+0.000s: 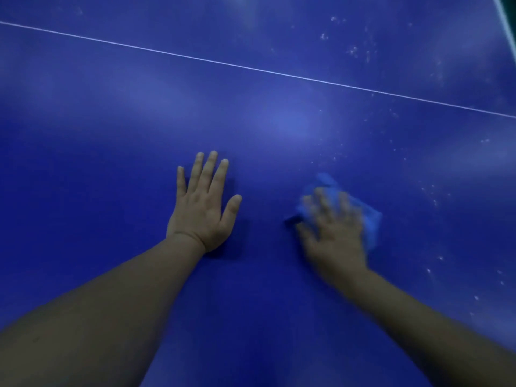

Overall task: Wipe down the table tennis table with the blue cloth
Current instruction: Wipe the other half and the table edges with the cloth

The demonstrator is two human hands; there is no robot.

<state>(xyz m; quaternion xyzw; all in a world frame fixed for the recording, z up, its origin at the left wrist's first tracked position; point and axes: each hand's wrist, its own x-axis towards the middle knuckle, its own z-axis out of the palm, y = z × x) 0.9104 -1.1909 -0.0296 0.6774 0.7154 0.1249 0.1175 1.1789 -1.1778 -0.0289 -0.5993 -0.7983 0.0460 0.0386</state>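
Observation:
The dark blue table tennis table fills almost the whole view. My left hand lies flat on it, palm down, fingers spread, holding nothing. To its right, my right hand presses down on the light blue cloth, which is crumpled under the palm and fingers and sticks out past them at the top and right. The right hand and cloth are blurred by motion.
A thin white line runs across the table from upper left to right. Whitish specks and smudges dot the surface at the upper right and along the right side. The table's white edge shows in the top right corner.

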